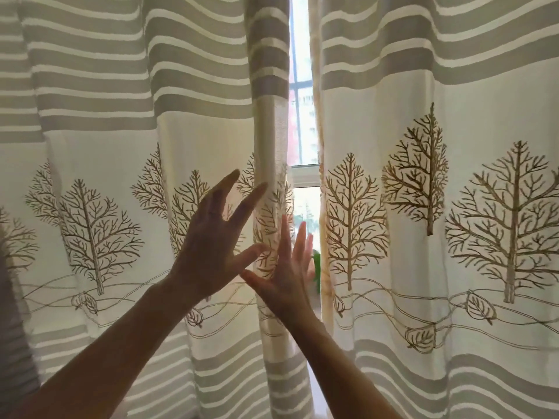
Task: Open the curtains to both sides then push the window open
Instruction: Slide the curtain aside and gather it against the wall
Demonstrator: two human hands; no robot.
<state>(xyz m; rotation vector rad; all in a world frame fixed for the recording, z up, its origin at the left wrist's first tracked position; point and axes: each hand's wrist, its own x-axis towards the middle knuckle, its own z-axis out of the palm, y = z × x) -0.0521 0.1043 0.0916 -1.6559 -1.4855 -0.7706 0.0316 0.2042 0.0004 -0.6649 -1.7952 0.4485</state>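
Two cream curtains with grey stripes and embroidered trees hang almost closed. The left curtain (121, 164) and the right curtain (438, 176) leave a narrow gap in the middle. Through the gap shows the window (304, 176) with its white frame bar. My left hand (211, 252) is raised in front of the left curtain's inner edge, fingers spread, holding nothing. My right hand (287, 276) is just below and to its right, fingers straight and pointing up into the gap, close to both curtain edges. Whether either hand touches the fabric I cannot tell.
A green plant (316, 267) shows through the gap, low behind the curtains. Buildings are visible outside through the glass. A dark striped fold of fabric (12, 313) hangs at the far left edge.
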